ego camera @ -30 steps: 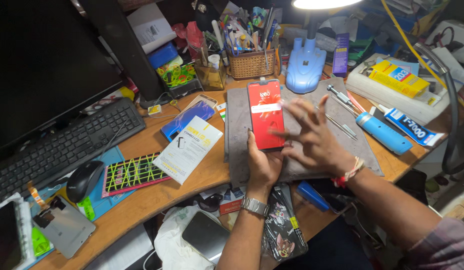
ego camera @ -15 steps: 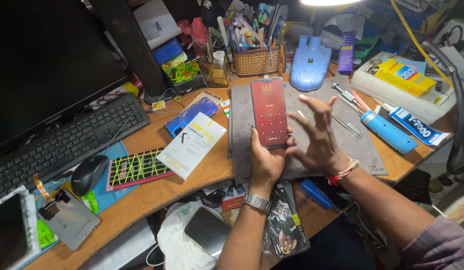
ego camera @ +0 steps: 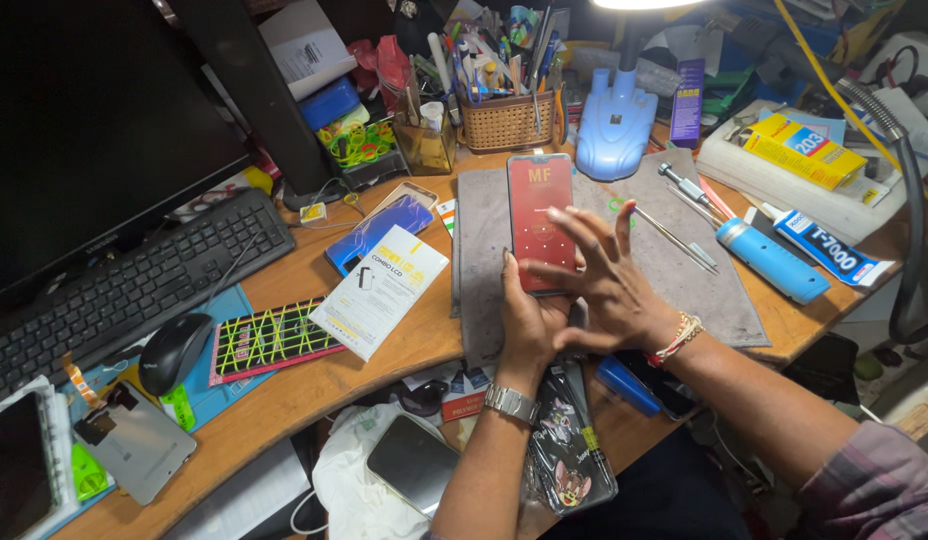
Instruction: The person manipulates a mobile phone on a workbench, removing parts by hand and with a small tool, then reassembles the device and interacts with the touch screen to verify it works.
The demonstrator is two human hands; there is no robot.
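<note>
My left hand (ego camera: 530, 322) holds a smartphone (ego camera: 540, 210) upright by its lower end, above a grey work mat (ego camera: 684, 285). The phone's screen is lit red with a dot pattern on it. My right hand (ego camera: 609, 283) is spread open, its fingers touching the lower half of the screen. A metal watch (ego camera: 511, 403) sits on my left wrist and a beaded band (ego camera: 680, 336) on my right wrist.
On the mat lie tweezers (ego camera: 672, 237), a screwdriver (ego camera: 684, 186) and a blue cylinder tool (ego camera: 772, 262). A white parts box (ego camera: 380, 291), blue phone (ego camera: 374, 232), keyboard (ego camera: 124, 290), mouse (ego camera: 174, 350), wicker tool basket (ego camera: 506, 120), blue lamp base (ego camera: 614, 125) and glue tube (ego camera: 829, 255) crowd the desk.
The phone has risen slightly and its screen now shows a red dot pattern. My right hand's fingers have moved onto the lower screen.
</note>
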